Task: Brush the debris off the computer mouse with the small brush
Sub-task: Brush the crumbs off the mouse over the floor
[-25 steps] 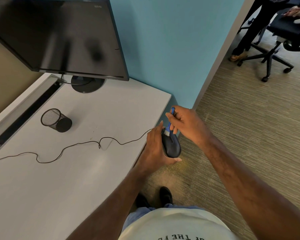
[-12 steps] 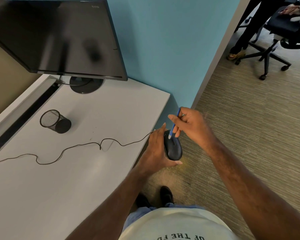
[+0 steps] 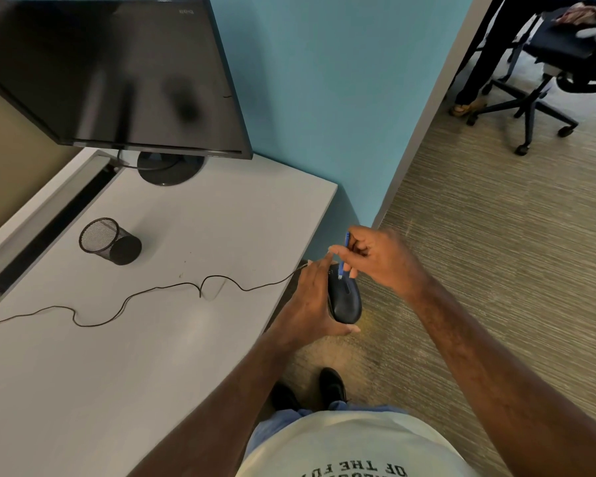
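A black corded computer mouse (image 3: 345,301) is held off the right edge of the desk, over the carpet, with my left hand (image 3: 310,301) wrapped around its left side. My right hand (image 3: 381,259) pinches a small brush with a blue handle (image 3: 343,256) between thumb and fingers. The brush points down and its tip touches the front of the mouse near the wheel. The mouse cable (image 3: 200,287) trails left across the desk.
A white desk (image 3: 135,356) carries a black monitor (image 3: 117,70) on a round stand and a mesh pen cup (image 3: 111,241) lying tilted. A blue partition wall (image 3: 324,98) stands behind. An office chair (image 3: 544,91) and a person's legs are on the carpet at far right.
The brush has moved in small strokes over the front of the mouse, from the left front edge towards the wheel. My left hand has kept the mouse nearly still.
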Motion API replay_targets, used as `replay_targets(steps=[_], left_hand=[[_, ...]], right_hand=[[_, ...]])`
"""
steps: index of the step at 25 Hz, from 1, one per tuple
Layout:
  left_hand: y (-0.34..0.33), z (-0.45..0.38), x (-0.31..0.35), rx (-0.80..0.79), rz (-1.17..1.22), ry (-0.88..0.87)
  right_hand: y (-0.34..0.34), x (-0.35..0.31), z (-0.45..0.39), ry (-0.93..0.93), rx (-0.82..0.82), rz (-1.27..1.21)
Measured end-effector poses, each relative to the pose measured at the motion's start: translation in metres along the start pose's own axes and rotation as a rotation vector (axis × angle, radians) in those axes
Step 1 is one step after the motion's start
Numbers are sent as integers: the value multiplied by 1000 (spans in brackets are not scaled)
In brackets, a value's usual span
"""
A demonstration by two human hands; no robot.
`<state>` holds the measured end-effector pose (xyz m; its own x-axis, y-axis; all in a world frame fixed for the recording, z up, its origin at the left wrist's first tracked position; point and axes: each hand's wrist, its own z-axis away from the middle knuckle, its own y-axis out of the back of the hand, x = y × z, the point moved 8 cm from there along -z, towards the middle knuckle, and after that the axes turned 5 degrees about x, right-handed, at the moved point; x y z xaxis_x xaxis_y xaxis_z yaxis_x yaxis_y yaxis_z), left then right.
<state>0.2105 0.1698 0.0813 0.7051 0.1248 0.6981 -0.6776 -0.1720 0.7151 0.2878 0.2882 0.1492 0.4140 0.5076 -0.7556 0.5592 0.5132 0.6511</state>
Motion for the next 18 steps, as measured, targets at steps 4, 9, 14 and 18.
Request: replay_targets(steps=[4, 9, 14, 18], left_hand=[[-4, -2, 1, 3, -29, -21], [-8, -2, -9, -13, -3, 28], [-9, -8, -14, 33, -24, 25], [-5, -2, -6, 32, -18, 20]], right_hand=[[3, 5, -2, -15, 73, 2], [0, 10, 0, -48, 34, 4], [1, 16, 0, -101, 74, -119], [8, 18, 1, -113, 126, -42]])
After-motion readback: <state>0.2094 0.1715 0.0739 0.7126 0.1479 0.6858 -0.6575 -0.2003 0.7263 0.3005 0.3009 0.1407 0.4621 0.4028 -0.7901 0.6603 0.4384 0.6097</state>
